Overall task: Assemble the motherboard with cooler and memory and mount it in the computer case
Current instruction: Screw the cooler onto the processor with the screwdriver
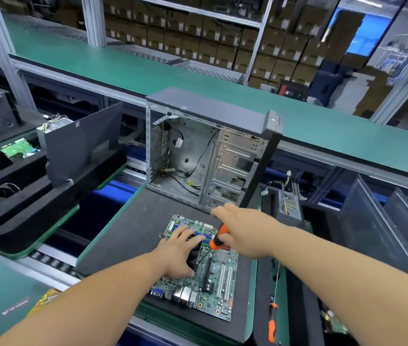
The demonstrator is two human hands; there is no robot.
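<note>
A side panel (83,143) is leaning in black foam at left. A person's left hand (178,250) is resting on the cooler (195,253), fingers spread open, on the motherboard (212,278) lying flat on the bench (128,233). The right hand (237,231) is gripping an orange screwdriver (219,237), its tip angling down beside the cooler. The open case (210,151) is standing upright just behind the board. A second screwdriver (272,323) is lying at right.
</note>
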